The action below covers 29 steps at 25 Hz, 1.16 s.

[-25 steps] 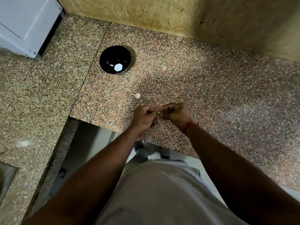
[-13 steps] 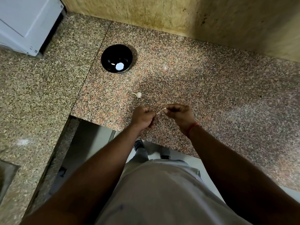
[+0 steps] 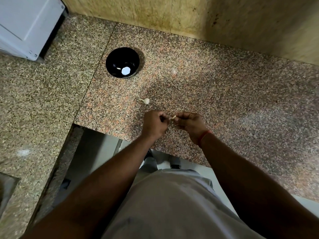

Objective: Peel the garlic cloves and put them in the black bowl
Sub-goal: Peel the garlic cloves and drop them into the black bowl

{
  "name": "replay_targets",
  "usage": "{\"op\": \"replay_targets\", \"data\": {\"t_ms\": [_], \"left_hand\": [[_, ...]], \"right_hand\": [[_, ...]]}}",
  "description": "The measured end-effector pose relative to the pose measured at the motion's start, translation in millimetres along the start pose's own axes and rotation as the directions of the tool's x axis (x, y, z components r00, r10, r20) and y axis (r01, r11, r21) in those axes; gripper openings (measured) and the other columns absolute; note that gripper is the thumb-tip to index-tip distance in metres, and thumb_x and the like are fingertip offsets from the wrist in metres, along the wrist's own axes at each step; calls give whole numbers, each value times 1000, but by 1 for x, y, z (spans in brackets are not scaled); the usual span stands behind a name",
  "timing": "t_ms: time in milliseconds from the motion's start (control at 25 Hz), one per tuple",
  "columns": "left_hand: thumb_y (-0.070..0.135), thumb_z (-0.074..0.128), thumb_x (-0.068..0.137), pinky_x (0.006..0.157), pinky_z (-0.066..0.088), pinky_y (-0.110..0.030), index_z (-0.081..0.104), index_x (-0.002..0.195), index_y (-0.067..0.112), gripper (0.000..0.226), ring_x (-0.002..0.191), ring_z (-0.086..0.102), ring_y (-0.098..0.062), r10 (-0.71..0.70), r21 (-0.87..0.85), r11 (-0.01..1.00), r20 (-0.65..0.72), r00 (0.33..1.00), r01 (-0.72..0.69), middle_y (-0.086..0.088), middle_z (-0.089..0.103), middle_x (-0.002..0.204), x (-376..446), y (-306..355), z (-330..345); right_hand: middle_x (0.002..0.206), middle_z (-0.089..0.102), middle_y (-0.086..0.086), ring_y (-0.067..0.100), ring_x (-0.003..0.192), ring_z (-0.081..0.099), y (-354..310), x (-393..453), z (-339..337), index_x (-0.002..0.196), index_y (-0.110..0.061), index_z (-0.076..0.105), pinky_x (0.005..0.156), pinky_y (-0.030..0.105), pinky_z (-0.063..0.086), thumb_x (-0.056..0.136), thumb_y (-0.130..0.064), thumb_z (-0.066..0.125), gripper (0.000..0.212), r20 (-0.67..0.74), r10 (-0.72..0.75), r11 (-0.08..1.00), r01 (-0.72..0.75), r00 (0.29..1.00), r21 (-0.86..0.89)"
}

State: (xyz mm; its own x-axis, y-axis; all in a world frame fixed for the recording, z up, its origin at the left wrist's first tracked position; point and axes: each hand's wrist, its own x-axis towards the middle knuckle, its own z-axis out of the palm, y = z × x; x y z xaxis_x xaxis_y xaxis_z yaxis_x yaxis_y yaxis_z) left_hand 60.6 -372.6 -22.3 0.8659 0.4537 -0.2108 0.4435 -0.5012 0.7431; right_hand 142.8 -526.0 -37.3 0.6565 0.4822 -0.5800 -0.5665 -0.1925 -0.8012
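Speckled granite desk (image 3: pixel 224 87), L-shaped, with a seam running toward the wall. Tan stained stone wall (image 3: pixel 189 16) behind the desk. White appliance (image 3: pixel 25 25) at the desk's far left. Pale floor (image 3: pixel 96 152) below the desk's edge.

We've got the bowl (image 3: pixel 122 62) at the back left of the counter (image 3: pixel 224 94), garlic bulb (image 3: pixel 146 100) between it and our hands.

Both hands meet over granite counter (image 3: pixel 224 94); right hand (image 3: pixel 189 125) and left hand (image 3: pixel 155 125) pinch garlic clove (image 3: pixel 173 117); garlic bulb (image 3: pixel 145 100) near; black bowl (image 3: pixel 114 57) beyond.
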Motion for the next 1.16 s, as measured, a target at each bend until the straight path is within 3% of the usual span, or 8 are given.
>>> {"op": "replay_targets", "data": {"t_ms": [120, 360, 600, 800, 960, 1160], "left_hand": [[1, 79, 81, 66, 56, -19, 77, 86, 11, 11, 71, 68, -7, 49, 0, 999, -36, 998, -49, 1, 75, 81, -1, 1, 0], [10, 79, 79, 61, 50, -20, 78, 82, 17, 7, 66, 62, -4, 160, 123, 979, 11, 987, -160, 7, 71, 78, 2, 5, 1], [11, 74, 81, 56, 32, -12, 73, 79, 12, 3, 67, 56, -9, 220, 261, 937, 73, 973, -231, 3, 65, 78, 3, 10, -2], [12, 74, 80, 55, 33, -18, 69, 73, 15, 10, 61, 54, -7, 202, 194, 956, 101, 974, -219, 5, 62, 70, 5, 9, -3], [17, 73, 82, 51, 38, -21, 62, 69, 24, 19, 57, 55, -6, 186, 136, 971, 87, 979, -197, 7, 60, 65, 4, 10, -1], [12, 69, 84, 53, 43, -23, 63, 70, 18, 16, 58, 56, -9, 127, -15, 992, 30, 991, -126, 5, 61, 66, 4, 8, 5]], "right_hand": [[94, 76, 8, 20, 88, 67, -1, 0, 0, 98, -11, 77, 80, 33, 58, 93, 2, 67, 18, 14, 4, 1000, -4, 1000, 0], [86, 77, 2, 19, 85, 68, -3, 2, 1, 85, -18, 79, 85, 40, 59, 91, 3, 68, 25, 12, 12, 1000, -12, 1000, -14], [93, 77, 9, 28, 89, 67, -1, 2, -1, 92, -17, 79, 87, 46, 59, 91, 4, 68, 24, 39, -29, 999, 29, 999, -24], [96, 74, 17, 31, 89, 64, -2, 3, -2, 102, -9, 76, 81, 40, 58, 93, 5, 65, 20, 65, -47, 998, 50, 997, -43], [106, 74, 22, 34, 95, 69, -1, 5, -5, 111, 0, 74, 92, 52, 57, 91, 3, 70, 21, 91, -43, 998, 47, 995, -44], [105, 76, 20, 36, 96, 68, -4, 7, -6, 104, -12, 79, 91, 50, 58, 90, 3, 70, 22, 112, -54, 998, 55, 992, -7]]}}
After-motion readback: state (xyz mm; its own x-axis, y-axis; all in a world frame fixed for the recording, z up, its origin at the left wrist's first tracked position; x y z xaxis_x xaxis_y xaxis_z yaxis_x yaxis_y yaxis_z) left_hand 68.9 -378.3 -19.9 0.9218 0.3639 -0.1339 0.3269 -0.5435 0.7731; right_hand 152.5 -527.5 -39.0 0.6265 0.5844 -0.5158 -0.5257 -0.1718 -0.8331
